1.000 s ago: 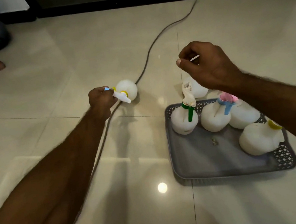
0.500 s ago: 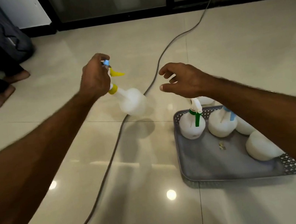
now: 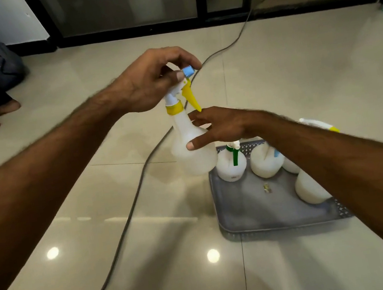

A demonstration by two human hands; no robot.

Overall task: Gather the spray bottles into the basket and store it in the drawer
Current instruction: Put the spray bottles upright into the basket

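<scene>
I see a white bottle with yellow trigger and blue nozzle. My basket is grey, perforated.

A home interior — glossy tiled floor, dark-framed glass sliding doors.
</scene>
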